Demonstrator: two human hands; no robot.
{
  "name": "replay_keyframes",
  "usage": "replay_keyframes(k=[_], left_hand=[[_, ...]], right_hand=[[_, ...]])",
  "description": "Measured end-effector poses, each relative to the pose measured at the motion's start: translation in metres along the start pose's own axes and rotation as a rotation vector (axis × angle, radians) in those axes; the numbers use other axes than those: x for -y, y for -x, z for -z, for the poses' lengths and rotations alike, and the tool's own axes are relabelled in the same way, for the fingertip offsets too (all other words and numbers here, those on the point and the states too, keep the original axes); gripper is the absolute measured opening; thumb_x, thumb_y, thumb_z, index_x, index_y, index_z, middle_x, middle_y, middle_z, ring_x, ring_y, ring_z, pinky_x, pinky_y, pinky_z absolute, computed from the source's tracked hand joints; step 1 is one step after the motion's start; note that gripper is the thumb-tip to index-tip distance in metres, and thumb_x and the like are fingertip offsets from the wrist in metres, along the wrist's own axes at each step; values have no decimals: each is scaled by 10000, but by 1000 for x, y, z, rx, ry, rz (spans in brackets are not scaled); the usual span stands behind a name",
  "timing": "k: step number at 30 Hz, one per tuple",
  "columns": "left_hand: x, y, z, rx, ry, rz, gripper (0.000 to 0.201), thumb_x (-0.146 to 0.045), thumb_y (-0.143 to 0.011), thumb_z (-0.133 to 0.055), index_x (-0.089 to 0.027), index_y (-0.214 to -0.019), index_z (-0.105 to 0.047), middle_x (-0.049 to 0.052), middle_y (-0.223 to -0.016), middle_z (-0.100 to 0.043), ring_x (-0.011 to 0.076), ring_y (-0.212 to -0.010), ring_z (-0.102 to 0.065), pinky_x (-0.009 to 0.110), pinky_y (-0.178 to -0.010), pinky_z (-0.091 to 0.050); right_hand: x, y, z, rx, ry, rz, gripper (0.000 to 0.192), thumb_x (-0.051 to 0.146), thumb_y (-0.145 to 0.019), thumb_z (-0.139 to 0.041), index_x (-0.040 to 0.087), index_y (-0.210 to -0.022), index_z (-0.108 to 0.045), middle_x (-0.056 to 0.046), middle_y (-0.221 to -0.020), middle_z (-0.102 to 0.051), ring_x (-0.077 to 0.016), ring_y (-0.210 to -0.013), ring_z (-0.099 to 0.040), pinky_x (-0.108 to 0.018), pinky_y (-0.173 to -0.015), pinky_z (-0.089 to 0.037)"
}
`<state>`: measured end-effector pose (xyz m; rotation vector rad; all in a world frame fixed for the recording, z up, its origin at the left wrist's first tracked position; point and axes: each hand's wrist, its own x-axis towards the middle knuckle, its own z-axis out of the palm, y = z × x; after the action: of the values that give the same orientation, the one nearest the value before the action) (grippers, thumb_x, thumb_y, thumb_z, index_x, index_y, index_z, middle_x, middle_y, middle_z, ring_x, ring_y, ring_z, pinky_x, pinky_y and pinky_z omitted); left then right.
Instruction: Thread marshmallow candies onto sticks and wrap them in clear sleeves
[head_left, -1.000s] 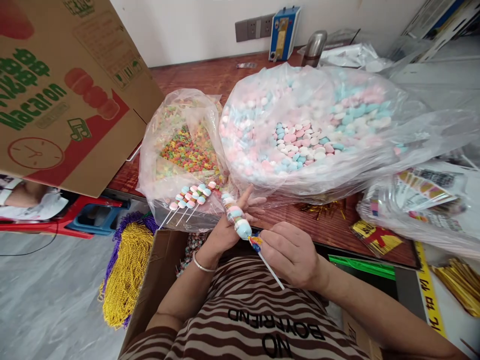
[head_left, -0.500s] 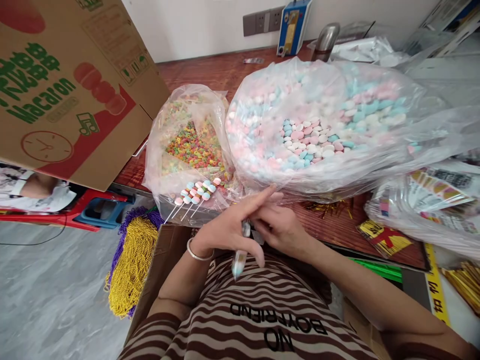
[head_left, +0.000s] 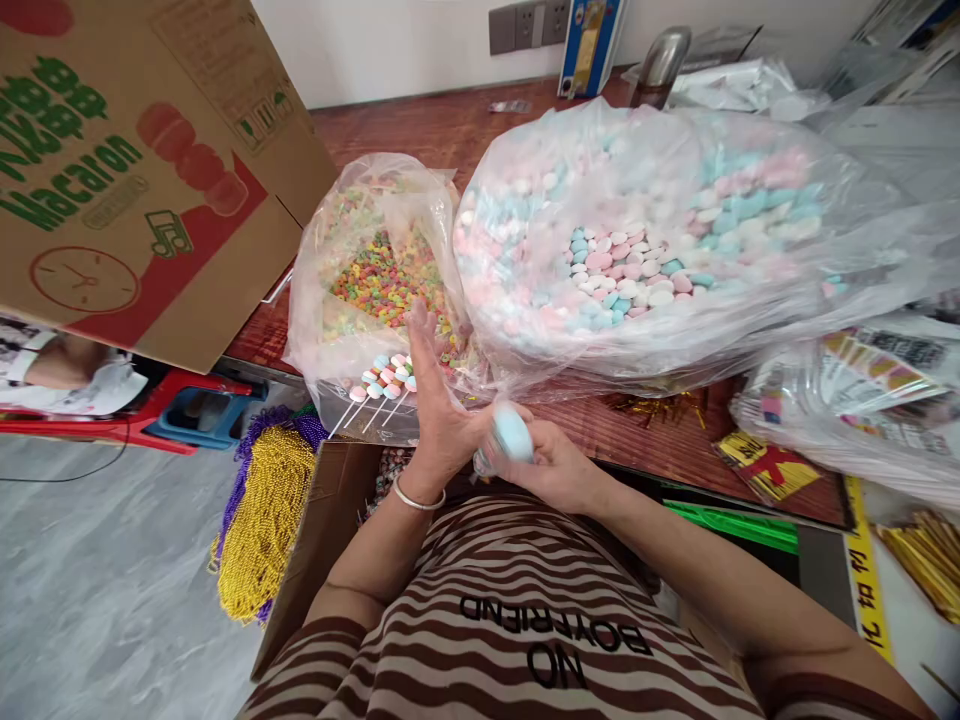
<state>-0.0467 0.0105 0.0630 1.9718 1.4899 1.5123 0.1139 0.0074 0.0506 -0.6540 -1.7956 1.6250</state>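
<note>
A blurred pale-blue rounded candy point(head_left: 512, 432), with what looks like clear wrap at its lower left, is pinched in my right hand point(head_left: 559, 468) in front of my shirt. My left hand point(head_left: 439, 410) is raised beside it with fingers stretched upward and the thumb pointing at the candy; whether the thumb touches it I cannot tell. Just left of that hand, several candy skewers point(head_left: 386, 378) of pink, white and blue pieces on white sticks lie on the clear bag of small colourful ring candies point(head_left: 386, 280). Behind my right hand sits a large clear bag of pastel candies point(head_left: 630, 265).
A cardboard carton point(head_left: 150, 180) stands at the left, above gold bead strings point(head_left: 270, 525). An open box point(head_left: 307, 545) is below the edge of the wooden table point(head_left: 420, 125). Plastic packaging point(head_left: 877, 400) lies right; a steel flask point(head_left: 664, 65) stands behind. Another person's arm point(head_left: 64, 360) shows far left.
My left hand has risen and turned, fingers now upward, letting go of the wrapped candies it had against its palm. My right hand has moved slightly down and now holds the pale-blue piece.
</note>
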Motion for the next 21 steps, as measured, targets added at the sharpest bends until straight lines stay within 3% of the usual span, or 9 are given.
replay_keyframes(k=[4,6,8,11,14,16,18,21], left_hand=[[-5,3,9,246,84,-25,1327,-680,-725,-762,-349,-1606,173,114,-1735,-6,347,-1593,-35,542,-1284,-157],[3,9,14,330,67,-14,1373,-665,-688,-798,-315,-1617,151,147,-1731,24,372,-1587,-29,557,-1274,-167],[14,17,20,388,35,-16,1308,-590,-735,-802,-280,-1632,97,185,-1723,-20,367,-1585,-84,545,-1263,-213],[29,32,35,406,-54,-96,951,-391,-901,-693,-254,-1642,-113,202,-1643,-341,305,-1526,-338,489,-1223,-336],[37,54,67,352,-169,-139,615,-311,-942,-616,-253,-1528,-441,140,-1395,-653,270,-1331,-593,479,-1171,-420],[39,77,97,297,-325,-20,437,-309,-941,-594,-238,-1371,-618,115,-1292,-717,271,-1234,-656,495,-1164,-424],[39,104,130,305,-494,187,391,-294,-921,-591,-233,-1297,-673,107,-1251,-737,273,-1182,-678,477,-1124,-462],[39,141,164,540,-715,505,445,-254,-845,-589,-235,-1280,-682,83,-1171,-767,274,-1036,-732,390,-899,-587]], right_hand=[[-5,-12,12,-66,-160,-126,249,387,-809,-715,180,-707,-621,19,-687,-603,-129,-641,-520,-251,-605,-412],[2,-14,19,-130,-144,-104,221,357,-831,-698,179,-719,-632,16,-707,-611,-127,-654,-524,-254,-632,-420],[12,-13,19,-113,-111,-62,199,330,-851,-687,181,-728,-637,20,-708,-606,-126,-661,-529,-256,-651,-426],[18,-14,3,43,-48,-16,189,287,-890,-647,179,-736,-631,26,-700,-595,-121,-654,-529,-248,-649,-421],[13,-23,-28,200,87,47,183,211,-922,-602,166,-747,-628,21,-709,-613,-117,-658,-537,-237,-652,-422],[9,-31,-49,245,279,119,155,184,-946,-592,155,-806,-653,-6,-781,-656,-129,-711,-568,-245,-691,-431],[11,-37,-63,265,487,206,114,234,-967,-609,153,-922,-676,-41,-891,-691,-150,-792,-600,-258,-729,-441],[29,-39,-70,307,649,404,203,342,-1016,-559,178,-982,-673,-38,-912,-701,-147,-828,-616,-243,-712,-448]])
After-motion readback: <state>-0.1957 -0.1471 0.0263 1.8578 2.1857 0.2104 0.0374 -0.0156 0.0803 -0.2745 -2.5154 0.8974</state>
